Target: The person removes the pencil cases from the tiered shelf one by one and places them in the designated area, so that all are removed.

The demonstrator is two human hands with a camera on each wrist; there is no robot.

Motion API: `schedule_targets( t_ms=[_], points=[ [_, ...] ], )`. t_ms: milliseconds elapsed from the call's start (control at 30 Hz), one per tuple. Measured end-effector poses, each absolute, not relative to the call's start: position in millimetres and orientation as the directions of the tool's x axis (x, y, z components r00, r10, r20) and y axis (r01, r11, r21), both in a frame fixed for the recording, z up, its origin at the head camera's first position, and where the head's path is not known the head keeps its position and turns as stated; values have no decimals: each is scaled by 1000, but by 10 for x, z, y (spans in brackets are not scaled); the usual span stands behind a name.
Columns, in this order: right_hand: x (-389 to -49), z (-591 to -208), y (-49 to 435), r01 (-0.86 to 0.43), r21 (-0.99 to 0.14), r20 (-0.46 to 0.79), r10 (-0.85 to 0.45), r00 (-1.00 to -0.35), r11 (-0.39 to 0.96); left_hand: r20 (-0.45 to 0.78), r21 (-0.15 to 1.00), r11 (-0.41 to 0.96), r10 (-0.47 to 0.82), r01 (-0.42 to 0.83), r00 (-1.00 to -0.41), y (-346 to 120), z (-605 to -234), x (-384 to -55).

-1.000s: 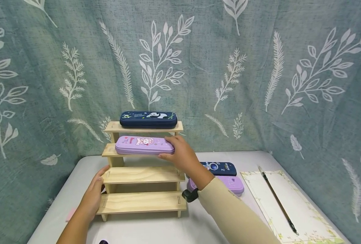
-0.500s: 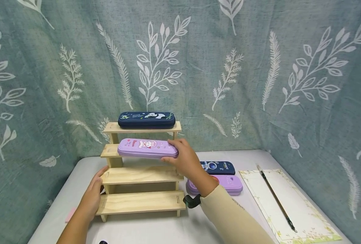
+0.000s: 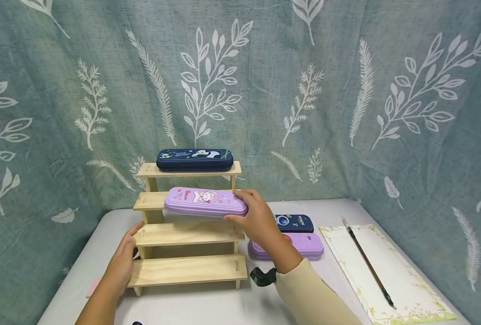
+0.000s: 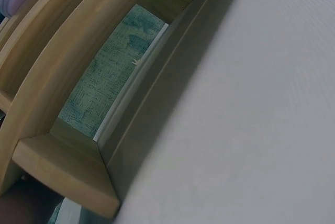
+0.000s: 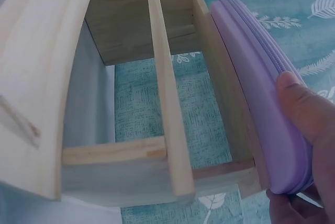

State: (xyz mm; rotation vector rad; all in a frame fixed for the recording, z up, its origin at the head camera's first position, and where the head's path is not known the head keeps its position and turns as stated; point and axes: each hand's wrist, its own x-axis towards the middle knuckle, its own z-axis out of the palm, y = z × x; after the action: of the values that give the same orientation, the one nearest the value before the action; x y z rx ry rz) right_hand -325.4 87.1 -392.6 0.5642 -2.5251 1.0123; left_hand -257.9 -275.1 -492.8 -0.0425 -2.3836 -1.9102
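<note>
My right hand (image 3: 256,219) grips the right end of a purple pencil case (image 3: 205,201) with a cartoon rabbit on its lid. The case lies slightly tilted at the front of the second tier from the top of a wooden step rack (image 3: 189,233), its right end lower. In the right wrist view, the thumb is on the zipper side of the pencil case (image 5: 261,98), close against the shelf edge. My left hand (image 3: 120,262) holds the left side of the rack, fingertips by the third tier; most of that hand is hidden in the left wrist view.
On the top tier lies a navy panda pencil case (image 3: 194,160). Right of the rack are a navy space pencil case (image 3: 295,223) and another purple pencil case (image 3: 307,246). A brush (image 3: 370,264) lies on floral-bordered paper (image 3: 403,275). A patterned curtain (image 3: 264,113) stands behind.
My right hand has moved the purple pencil case to the right and a little forward along the second tier, and its right end has dipped. The left hand stays on the rack.
</note>
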Motion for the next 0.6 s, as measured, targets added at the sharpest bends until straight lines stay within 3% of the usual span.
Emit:
schedule_targets(
  t_ms=[600],
  points=[
    [-2998, -4124, 1177, -529, -583, 556, -171, -813, 616, 83, 978, 197, -38, 74, -996, -2739, -4924, -2573]
  ],
)
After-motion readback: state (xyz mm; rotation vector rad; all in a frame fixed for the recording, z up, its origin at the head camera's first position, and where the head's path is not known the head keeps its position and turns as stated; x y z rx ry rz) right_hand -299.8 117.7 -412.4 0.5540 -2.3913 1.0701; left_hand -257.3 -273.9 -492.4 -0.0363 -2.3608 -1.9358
